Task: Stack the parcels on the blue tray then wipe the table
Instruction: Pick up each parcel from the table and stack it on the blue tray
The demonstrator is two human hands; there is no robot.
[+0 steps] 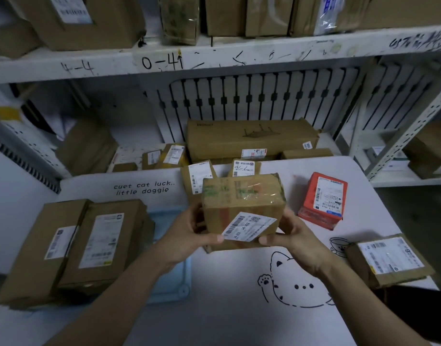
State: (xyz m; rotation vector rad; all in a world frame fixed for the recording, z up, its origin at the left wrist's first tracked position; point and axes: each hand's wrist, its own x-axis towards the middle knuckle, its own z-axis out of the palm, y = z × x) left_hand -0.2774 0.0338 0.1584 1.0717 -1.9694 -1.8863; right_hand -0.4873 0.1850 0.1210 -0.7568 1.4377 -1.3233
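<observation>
I hold a taped brown cardboard parcel (242, 208) with a white label above the middle of the white table (227, 308). My left hand (189, 236) grips its left side and my right hand (293, 239) grips its right side. The blue tray (175, 278) lies at the left, mostly covered by two long brown parcels (99, 243) lying side by side. A red parcel (323, 198) sits to the right. A flat brown parcel (389, 260) lies at the table's right edge. Two small brown parcels (198, 177) stand behind the held one.
Metal shelves (214, 58) with many cardboard boxes run behind and above the table. A large brown box (252, 138) sits on the lower shelf just past the table's far edge. A dark object (419, 313) lies at the near right corner.
</observation>
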